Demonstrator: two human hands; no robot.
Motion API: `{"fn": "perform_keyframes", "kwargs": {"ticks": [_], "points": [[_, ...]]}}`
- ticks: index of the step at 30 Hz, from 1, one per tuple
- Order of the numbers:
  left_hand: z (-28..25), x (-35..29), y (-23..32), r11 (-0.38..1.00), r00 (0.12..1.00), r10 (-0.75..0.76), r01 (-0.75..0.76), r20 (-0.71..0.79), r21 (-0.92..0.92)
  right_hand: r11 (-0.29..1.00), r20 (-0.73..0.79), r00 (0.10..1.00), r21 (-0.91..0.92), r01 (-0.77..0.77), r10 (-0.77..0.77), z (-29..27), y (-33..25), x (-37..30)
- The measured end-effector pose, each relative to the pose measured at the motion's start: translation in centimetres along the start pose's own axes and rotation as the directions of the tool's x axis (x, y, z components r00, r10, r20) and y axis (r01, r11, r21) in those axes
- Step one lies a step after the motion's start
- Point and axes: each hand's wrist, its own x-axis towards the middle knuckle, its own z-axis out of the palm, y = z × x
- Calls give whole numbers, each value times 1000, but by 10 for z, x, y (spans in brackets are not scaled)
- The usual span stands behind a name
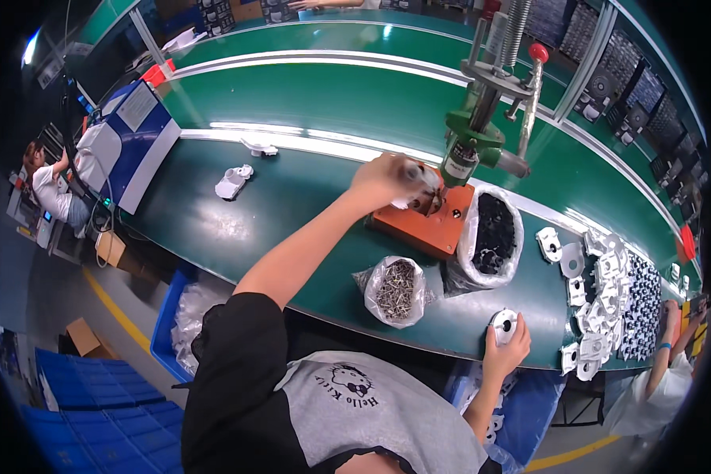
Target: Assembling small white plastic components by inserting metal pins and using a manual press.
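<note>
My left hand (389, 183) reaches over the orange base (423, 229) of a green hand press (475, 130). Its fingers are smeared by motion around the dark metal fixture (430, 204), with something whitish beneath them. Whether they grip it is unclear. Near the table's front edge, my right hand (509, 351) is closed on a white plastic part (503, 322) with a round opening. Between my hands stands a clear bag of metal screws (395, 292). Beside the base is a larger bag of small black pieces (494, 235).
Several white plastic parts (600, 292) lie at the right, beside rows of dark pieces (641, 308). Two white assemblies (233, 182) (259, 148) rest at the left. A blue-and-white machine (130, 142) stands at the far left. Blue bins (162, 332) (537, 411) sit below the table; another person works at the right.
</note>
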Motion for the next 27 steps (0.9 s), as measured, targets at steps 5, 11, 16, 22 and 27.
{"fn": "perform_keyframes", "kwargs": {"ticks": [5, 11, 16, 22, 27], "points": [[14, 45, -114, 952, 858, 13, -168, -513, -256, 1000, 1, 1000, 10, 17, -17, 1, -3, 1], [8, 66, -137, 606, 944, -284, 39, -170, -795, 1000, 11, 1000, 2, -13, 13, 2, 0, -2], [7, 74, -156, 978, 897, 152, -196, -416, -65, 1000, 0, 1000, 18, -5, 5, 0, 0, -3], [-31, 35, -229, 960, 871, -15, 149, -491, 235, 1000, 2, 1000, 17, -15, 15, 1, -2, -1], [-81, -43, -291, 530, 702, -228, 671, -674, 519, 999, -6, 1000, 42, -28, 28, -2, -5, 0]]}}
